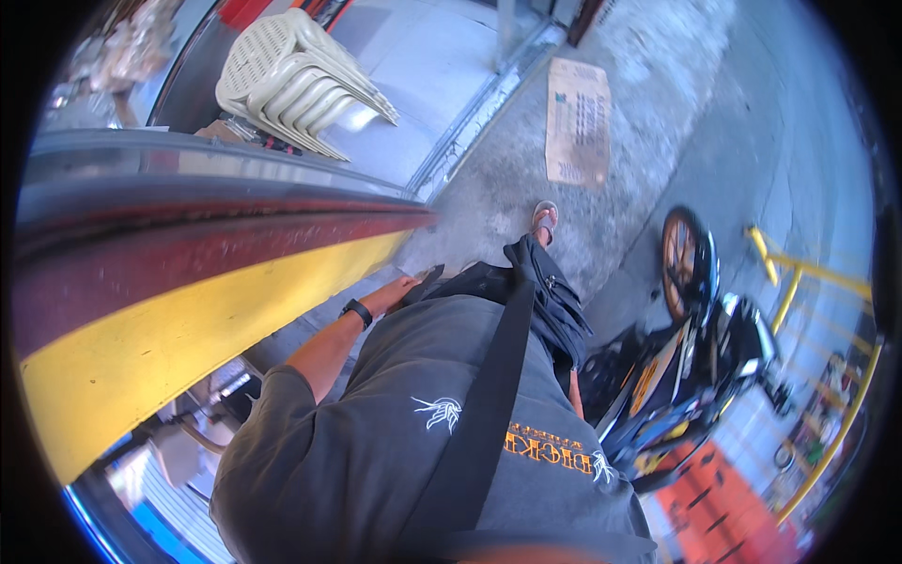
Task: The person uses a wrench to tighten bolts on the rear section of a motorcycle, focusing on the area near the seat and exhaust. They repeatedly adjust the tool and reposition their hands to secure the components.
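My left hand (pixel 399 291) hangs low beside my hip, with a black watch (pixel 358 312) on the wrist. Its fingers are closed around a small dark flat thing (pixel 430 274), whose kind I cannot make out. A black shoulder bag (pixel 554 293) rests against my front, its wide strap (pixel 484 423) crossing my grey shirt. Just a sliver of my right forearm (pixel 576 393) shows below the bag; the right hand itself is hidden.
A yellow and maroon counter edge (pixel 216 320) runs along my left. Stacked cream plastic chairs (pixel 296 80) stand beyond it. Flattened cardboard (pixel 578 122) lies on the concrete ahead. To my right are a parked motorcycle (pixel 691 348), a yellow metal rail (pixel 827 273) and an orange ramp (pixel 719 508).
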The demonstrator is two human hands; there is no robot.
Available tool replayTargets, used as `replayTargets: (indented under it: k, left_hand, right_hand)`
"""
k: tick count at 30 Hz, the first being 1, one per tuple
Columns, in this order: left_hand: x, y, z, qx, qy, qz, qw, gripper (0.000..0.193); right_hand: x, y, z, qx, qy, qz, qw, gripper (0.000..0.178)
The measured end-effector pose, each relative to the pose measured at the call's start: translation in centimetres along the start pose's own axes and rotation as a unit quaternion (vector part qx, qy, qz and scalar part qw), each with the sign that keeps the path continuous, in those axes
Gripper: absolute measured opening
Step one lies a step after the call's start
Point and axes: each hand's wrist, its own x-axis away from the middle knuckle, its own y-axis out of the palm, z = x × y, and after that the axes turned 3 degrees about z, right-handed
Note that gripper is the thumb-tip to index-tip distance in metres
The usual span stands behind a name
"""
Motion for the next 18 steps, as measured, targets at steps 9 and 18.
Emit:
replayTargets:
  k: [9, 18]
  left_hand:
    - [-7.4, 3.7, 10.1, -0.07, 0.107, 0.165, 0.978, 0.048]
    - [-15.5, 0.6, 24.3, 0.004, 0.172, 0.525, 0.834, 0.037]
  right_hand:
    - [-20.4, -9.8, -38.8, 0.196, -0.219, -0.059, 0.954, 0.036]
    - [-11.8, 4.8, -68.4, 0.36, -0.585, -0.112, 0.718, 0.034]
